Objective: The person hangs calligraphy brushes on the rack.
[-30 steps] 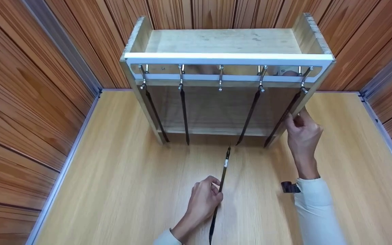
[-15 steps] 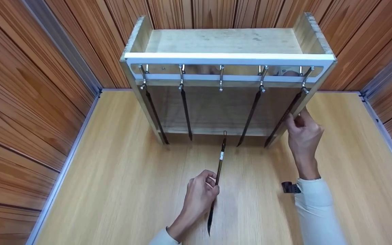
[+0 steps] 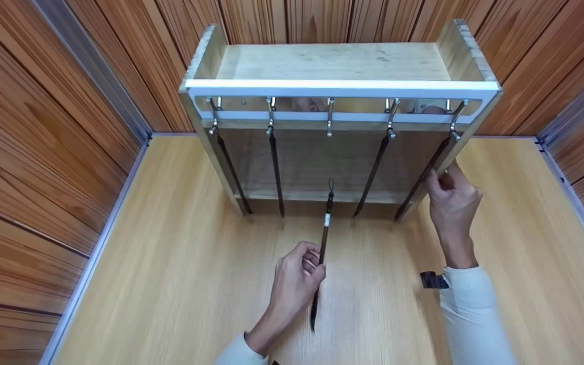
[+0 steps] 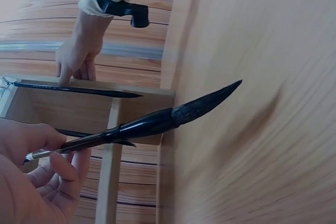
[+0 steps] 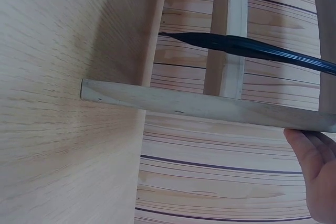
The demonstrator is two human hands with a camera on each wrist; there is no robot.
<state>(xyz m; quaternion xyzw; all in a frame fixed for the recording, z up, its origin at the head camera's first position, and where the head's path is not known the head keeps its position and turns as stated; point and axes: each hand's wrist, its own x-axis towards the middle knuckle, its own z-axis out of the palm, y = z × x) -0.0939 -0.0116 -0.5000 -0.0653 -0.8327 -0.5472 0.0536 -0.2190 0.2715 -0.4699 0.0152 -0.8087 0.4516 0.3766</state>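
My left hand [image 3: 294, 281] pinches a dark calligraphy brush [image 3: 324, 238] by its handle, below a white band. The brush stands nearly upright, hanging loop up, in front of the wooden rack [image 3: 340, 61]. Its black bristles [image 4: 207, 102] point down over the table in the left wrist view. The loop sits below the rack's middle hook [image 3: 329, 119], which carries nothing. At the rack's right side, my right hand [image 3: 454, 208] grips the side panel [image 5: 184, 100] between thumb and fingers. Part of its fingers is hidden behind that panel.
Several dark brushes hang from the other hooks, among them one left of the middle [image 3: 277, 172] and one right of it [image 3: 373, 175]. A white rail [image 3: 342, 87] bears the hooks. Wood-patterned walls [image 3: 28, 132] surround the table [image 3: 180, 253].
My left hand has moved up and slightly left with the brush, bringing its loop closer to the rack's middle hook. My right hand stays on the side panel.
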